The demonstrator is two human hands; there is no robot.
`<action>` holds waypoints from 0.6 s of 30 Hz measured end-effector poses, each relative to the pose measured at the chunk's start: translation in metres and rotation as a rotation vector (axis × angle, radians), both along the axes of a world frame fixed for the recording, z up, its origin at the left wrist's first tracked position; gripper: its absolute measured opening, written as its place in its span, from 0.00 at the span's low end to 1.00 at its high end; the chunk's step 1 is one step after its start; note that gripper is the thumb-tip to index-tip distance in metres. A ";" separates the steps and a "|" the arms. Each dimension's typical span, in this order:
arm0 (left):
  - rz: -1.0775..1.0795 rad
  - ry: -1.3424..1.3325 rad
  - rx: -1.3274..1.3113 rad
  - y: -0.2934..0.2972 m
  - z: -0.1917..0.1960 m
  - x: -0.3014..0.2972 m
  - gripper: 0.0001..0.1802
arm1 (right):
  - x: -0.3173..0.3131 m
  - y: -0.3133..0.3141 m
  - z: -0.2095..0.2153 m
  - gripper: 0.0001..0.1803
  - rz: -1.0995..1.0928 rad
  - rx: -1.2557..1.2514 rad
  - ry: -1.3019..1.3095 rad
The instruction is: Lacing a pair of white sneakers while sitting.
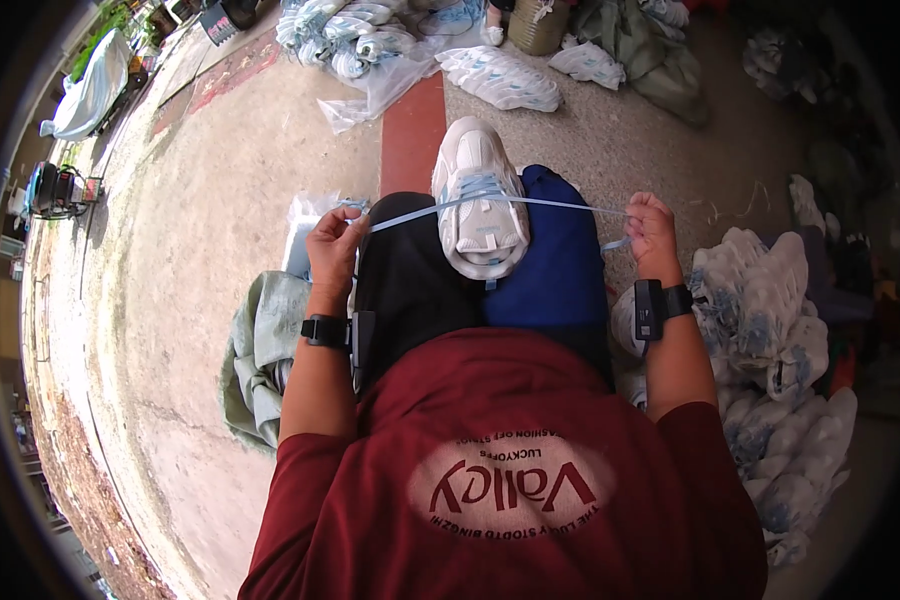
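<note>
A white sneaker [482,240] rests on my lap between my knees, its toe pointing away from me. Light blue shoelace [402,217] runs out from its upper eyelets to both sides, drawn nearly straight. My left hand [336,238] pinches one end of the lace, out past my left knee. At the other side, beyond the blue cloth [565,250] over my right leg, my right hand [652,228] pinches the other end. A short tail of lace hangs below the right fingers. Blue lacing also crosses the shoe's tongue.
White shoes in bundles [760,310] are heaped on my right. More bundled shoes [345,35] and a row of white shoes [500,78] lie ahead on the concrete. A grey-green sack [270,340] sits by my left arm. Farther left stand a covered vehicle [90,90] and a scooter [55,190].
</note>
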State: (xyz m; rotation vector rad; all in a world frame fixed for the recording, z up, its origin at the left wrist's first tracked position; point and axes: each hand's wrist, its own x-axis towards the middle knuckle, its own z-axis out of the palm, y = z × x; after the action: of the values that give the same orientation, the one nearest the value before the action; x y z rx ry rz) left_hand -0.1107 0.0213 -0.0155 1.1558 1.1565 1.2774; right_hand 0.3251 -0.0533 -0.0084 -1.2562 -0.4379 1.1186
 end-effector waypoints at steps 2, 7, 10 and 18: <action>0.004 0.218 0.152 -0.004 -0.003 -0.001 0.03 | -0.011 -0.001 0.012 0.05 0.112 -0.006 -0.313; -0.110 0.831 0.624 -0.008 0.063 -0.006 0.03 | -0.007 -0.019 0.064 0.04 0.413 0.135 -1.223; -0.139 0.968 0.788 -0.005 0.082 -0.014 0.04 | -0.013 -0.024 0.094 0.06 0.467 0.106 -1.484; -0.085 0.648 0.191 0.014 0.011 -0.114 0.02 | 0.057 -0.032 0.098 0.08 0.541 0.021 -1.372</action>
State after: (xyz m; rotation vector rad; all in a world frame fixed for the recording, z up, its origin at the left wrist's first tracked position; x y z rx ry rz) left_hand -0.2248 0.0353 -0.0043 1.8231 1.4415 0.9828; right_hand 0.3826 -0.0856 0.0900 -1.8110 -1.8789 0.4815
